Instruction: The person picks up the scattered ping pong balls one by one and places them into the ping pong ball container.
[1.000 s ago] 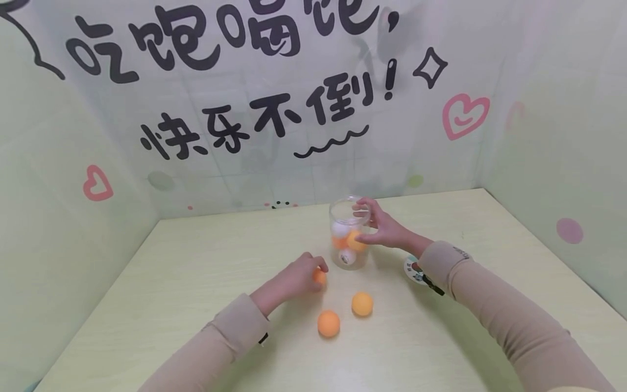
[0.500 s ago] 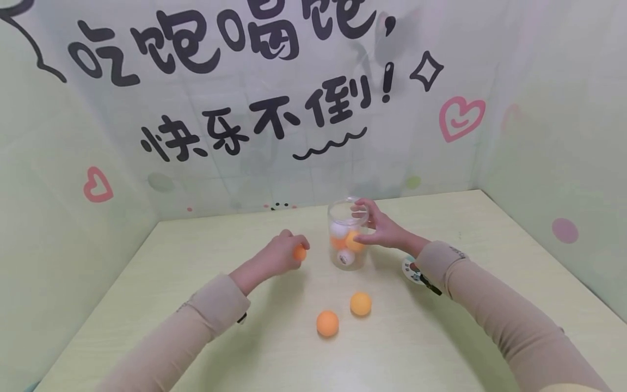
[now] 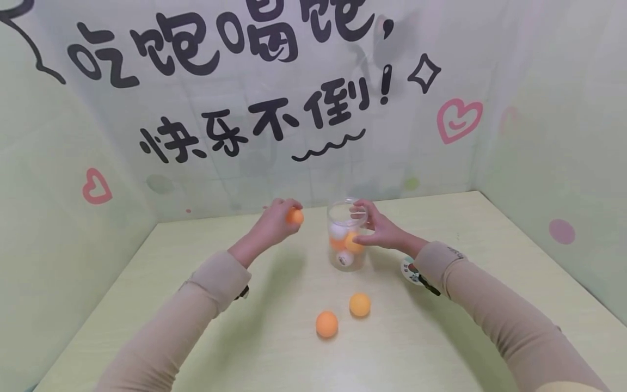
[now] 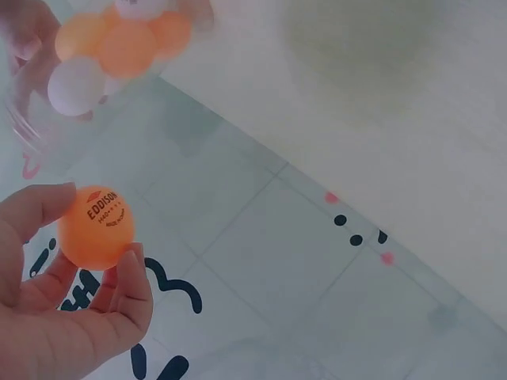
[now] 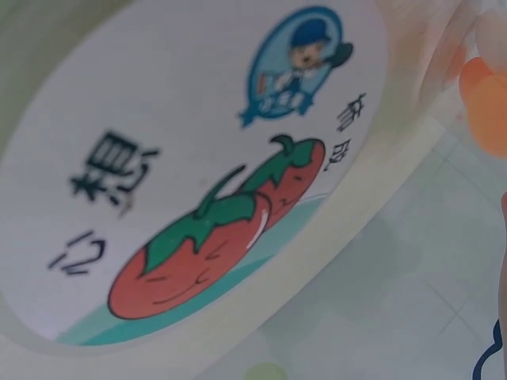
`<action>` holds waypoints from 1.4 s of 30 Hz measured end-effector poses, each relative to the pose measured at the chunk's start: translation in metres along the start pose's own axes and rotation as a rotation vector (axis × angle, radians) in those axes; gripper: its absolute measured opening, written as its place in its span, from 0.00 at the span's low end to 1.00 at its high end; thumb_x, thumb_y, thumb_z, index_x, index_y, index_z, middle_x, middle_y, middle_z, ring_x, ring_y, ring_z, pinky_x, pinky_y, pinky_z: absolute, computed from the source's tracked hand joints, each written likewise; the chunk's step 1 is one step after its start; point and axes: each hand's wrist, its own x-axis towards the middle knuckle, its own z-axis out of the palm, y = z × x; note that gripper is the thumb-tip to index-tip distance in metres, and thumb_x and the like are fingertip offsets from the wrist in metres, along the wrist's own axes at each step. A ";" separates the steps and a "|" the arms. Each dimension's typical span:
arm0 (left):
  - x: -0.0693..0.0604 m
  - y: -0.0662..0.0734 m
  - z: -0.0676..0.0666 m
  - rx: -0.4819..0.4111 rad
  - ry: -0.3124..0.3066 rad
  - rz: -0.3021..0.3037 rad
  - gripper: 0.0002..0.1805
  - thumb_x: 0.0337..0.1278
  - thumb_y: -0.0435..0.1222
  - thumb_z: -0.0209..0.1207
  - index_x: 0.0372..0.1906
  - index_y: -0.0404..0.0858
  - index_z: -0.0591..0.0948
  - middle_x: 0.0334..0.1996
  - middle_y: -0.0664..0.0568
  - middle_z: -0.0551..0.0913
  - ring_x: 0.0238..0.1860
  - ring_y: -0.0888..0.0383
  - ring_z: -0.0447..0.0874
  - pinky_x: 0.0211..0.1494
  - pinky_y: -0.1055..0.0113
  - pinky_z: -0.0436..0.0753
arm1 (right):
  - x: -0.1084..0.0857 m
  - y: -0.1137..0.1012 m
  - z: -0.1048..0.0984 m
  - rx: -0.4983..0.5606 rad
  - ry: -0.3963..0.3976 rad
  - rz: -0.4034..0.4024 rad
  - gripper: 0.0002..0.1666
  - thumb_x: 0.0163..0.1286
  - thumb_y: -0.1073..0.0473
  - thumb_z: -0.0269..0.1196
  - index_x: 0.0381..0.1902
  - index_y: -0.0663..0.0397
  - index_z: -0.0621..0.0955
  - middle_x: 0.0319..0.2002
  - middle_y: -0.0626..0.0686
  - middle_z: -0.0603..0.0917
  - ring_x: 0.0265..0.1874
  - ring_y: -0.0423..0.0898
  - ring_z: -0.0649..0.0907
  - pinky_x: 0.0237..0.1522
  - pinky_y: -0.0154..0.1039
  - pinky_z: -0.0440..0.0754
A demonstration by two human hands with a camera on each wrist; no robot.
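My left hand [image 3: 269,226] holds an orange ping-pong ball [image 3: 295,216] above the table, left of a clear jar [image 3: 360,258]. In the left wrist view, thumb and fingers pinch that ball [image 4: 97,229], and dark lettering shows on it. The jar stands upright, with several white and orange balls inside. My right hand [image 3: 384,231] grips the jar's right side, fingers around the back and thumb in front. Nearer me on the table lie an orange ball [image 3: 326,324] and a lighter orange ball [image 3: 360,304]. The right wrist view barely shows the right hand.
A round white label [image 5: 174,182] printed with tomatoes lies beneath my right wrist. The pale wooden table [image 3: 196,305] meets a printed cloth wall [image 3: 235,185] just behind the jar. Similar walls close off both sides.
My left hand has picked up the orange ball from beside the jar, moving left and then upward with it. The right hand stays on the jar.
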 end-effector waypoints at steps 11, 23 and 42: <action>0.016 0.004 -0.009 -0.086 0.018 -0.046 0.22 0.53 0.31 0.56 0.55 0.35 0.72 0.49 0.38 0.70 0.44 0.47 0.68 0.49 0.56 0.73 | 0.000 0.000 0.000 0.002 -0.002 0.006 0.43 0.55 0.69 0.64 0.62 0.58 0.52 0.64 0.69 0.58 0.64 0.63 0.63 0.63 0.57 0.61; 0.022 0.016 -0.003 -0.179 0.097 -0.012 0.21 0.53 0.32 0.58 0.55 0.34 0.73 0.48 0.40 0.72 0.45 0.49 0.68 0.45 0.59 0.74 | 0.001 0.000 0.000 -0.012 0.000 0.011 0.43 0.55 0.68 0.64 0.62 0.58 0.52 0.64 0.67 0.59 0.64 0.62 0.63 0.63 0.57 0.62; 0.030 0.040 0.018 -0.270 0.077 -0.010 0.22 0.55 0.35 0.59 0.56 0.37 0.71 0.51 0.47 0.73 0.41 0.52 0.73 0.44 0.65 0.79 | 0.002 0.000 0.000 -0.002 -0.007 0.002 0.44 0.55 0.69 0.64 0.63 0.61 0.50 0.64 0.68 0.59 0.63 0.63 0.63 0.63 0.58 0.61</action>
